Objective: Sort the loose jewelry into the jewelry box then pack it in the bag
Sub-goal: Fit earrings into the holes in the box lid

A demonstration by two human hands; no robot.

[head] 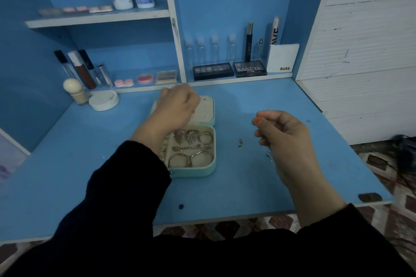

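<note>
A mint jewelry box [209,170] lies open on the blue desk. Its tray holds several gold rings, hoops and leaf-shaped earrings [186,136]. The raised lid [206,110] shows a cream panel with small holes. My left hand [177,105] is over the lid's left part, fingers curled round its far edge. My right hand [281,132] hovers to the right of the box, thumb and forefinger pinched together on something tiny that I cannot make out. Two small loose pieces lie on the desk, one [240,143] between box and right hand, another [269,156] beside my right wrist.
The desk top [90,164] ends at a front edge near my body. At the back left stand a white round jar [104,101] and a powder brush [74,91]. The shelves behind hold bottles, makeup tubes and eyeshadow palettes [212,71]. No bag is in view.
</note>
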